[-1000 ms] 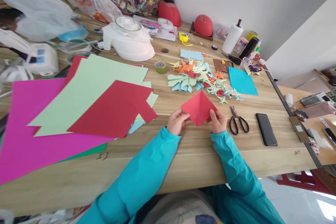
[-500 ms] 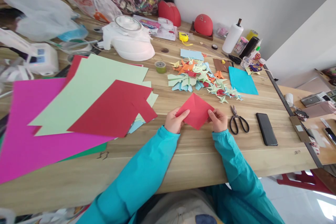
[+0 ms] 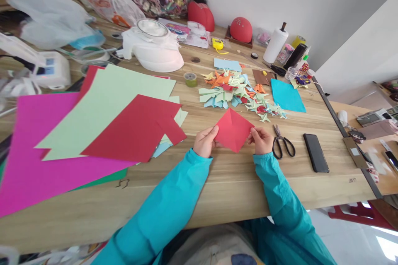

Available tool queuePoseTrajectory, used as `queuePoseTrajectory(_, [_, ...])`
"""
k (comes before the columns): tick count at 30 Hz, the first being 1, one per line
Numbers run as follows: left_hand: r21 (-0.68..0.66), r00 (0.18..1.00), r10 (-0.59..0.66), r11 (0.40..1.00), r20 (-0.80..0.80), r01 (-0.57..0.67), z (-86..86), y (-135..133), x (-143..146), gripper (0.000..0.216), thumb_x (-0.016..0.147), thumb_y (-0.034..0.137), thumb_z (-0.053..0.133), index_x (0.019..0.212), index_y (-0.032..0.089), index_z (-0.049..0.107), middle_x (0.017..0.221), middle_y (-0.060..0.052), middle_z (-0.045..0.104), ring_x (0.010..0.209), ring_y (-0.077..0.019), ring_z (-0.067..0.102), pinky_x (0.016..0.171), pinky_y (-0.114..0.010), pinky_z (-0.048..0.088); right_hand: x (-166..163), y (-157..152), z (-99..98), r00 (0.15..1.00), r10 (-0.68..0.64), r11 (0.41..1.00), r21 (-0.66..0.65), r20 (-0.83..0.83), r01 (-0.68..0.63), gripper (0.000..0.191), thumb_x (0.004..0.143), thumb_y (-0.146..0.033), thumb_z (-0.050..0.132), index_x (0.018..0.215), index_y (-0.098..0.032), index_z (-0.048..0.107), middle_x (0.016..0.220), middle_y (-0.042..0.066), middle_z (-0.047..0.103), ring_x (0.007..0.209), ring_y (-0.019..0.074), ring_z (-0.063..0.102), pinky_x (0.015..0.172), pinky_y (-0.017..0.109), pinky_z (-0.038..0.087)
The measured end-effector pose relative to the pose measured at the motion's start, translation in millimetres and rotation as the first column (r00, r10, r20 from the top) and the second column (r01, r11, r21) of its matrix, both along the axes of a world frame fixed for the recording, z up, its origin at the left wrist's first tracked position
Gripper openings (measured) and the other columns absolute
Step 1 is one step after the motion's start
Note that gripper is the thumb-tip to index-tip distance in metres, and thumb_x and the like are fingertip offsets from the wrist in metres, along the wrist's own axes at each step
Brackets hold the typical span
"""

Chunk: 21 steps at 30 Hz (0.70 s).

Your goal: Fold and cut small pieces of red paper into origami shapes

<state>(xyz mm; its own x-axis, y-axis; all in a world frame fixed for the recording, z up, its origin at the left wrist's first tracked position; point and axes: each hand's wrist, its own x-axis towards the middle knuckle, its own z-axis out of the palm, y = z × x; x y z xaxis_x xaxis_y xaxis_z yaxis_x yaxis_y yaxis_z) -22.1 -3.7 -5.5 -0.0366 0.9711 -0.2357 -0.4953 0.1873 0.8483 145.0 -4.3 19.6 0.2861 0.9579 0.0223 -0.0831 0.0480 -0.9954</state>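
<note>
A square of red paper with faint crease lines is held up between my two hands, one corner pointing away from me. My left hand pinches its left corner between thumb and fingers. At the right corner, my right hand grips the sheet the same way. Just beyond lies a pile of folded paper cranes in green, orange, blue and red. Black-handled scissors rest on the table to the right of my right hand.
Large coloured sheets, a red one and a magenta one among them, spread over the left side. A black phone lies right of the scissors. A turquoise paper square and a spool flank the cranes.
My fingers have shifted slightly outward on the red paper's corners, so my hands cover less of it. The things on the table have stayed put.
</note>
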Motion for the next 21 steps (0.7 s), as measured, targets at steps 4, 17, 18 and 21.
queuePoseTrajectory(4, [0.015,0.993,0.109,0.994,-0.044,-0.109,-1.4,2.8,-1.4,0.047,0.062,0.05,0.065,0.09,0.012,0.066,0.064,-0.004,0.066,0.056,-0.0171,0.061,0.045,-0.025,0.05,2.0,-1.5,-0.1,0.997,-0.047,0.996,0.078,0.062,0.042,0.028,0.069,-0.041,0.061,0.078,-0.015,0.056,0.052,-0.002,0.058,0.039,0.0073,0.049,0.038,0.02,0.04])
queuePoseTrajectory(17, [0.019,0.994,0.114,0.993,-0.006,-0.113,-1.9,2.0,0.5,0.041,0.061,0.045,0.068,0.086,0.013,0.065,0.065,-0.003,0.065,0.059,-0.0169,0.062,0.048,-0.025,0.051,-4.1,-2.5,-16.4,0.98,-0.051,0.999,0.012,0.192,0.05,0.033,0.079,-0.038,0.049,0.105,-0.017,0.045,0.055,-0.004,0.057,0.036,0.0071,0.046,0.037,0.019,0.039])
queuePoseTrajectory(18, [0.017,0.99,0.138,0.99,-0.005,-0.138,-0.9,2.4,0.2,0.041,0.06,0.044,0.069,0.086,0.013,0.064,0.066,-0.003,0.066,0.061,-0.0176,0.063,0.05,-0.026,0.052,-2.8,-3.1,-15.1,0.975,-0.07,0.997,0.054,0.21,0.06,0.031,0.08,-0.036,0.048,0.105,-0.018,0.045,0.059,-0.004,0.059,0.038,0.0069,0.048,0.039,0.019,0.04])
queuePoseTrajectory(21, [0.003,0.988,0.148,0.989,0.038,-0.148,3.9,2.2,0.6,0.043,0.058,0.043,0.071,0.087,0.013,0.063,0.068,-0.004,0.067,0.065,-0.0197,0.064,0.055,-0.029,0.054,-4.3,-7.7,-12.5,0.925,0.023,0.98,0.173,0.379,-0.095,0.03,0.082,-0.028,0.045,0.111,-0.022,0.048,0.074,0.0,0.062,0.049,0.008,0.054,0.048,0.021,0.046])
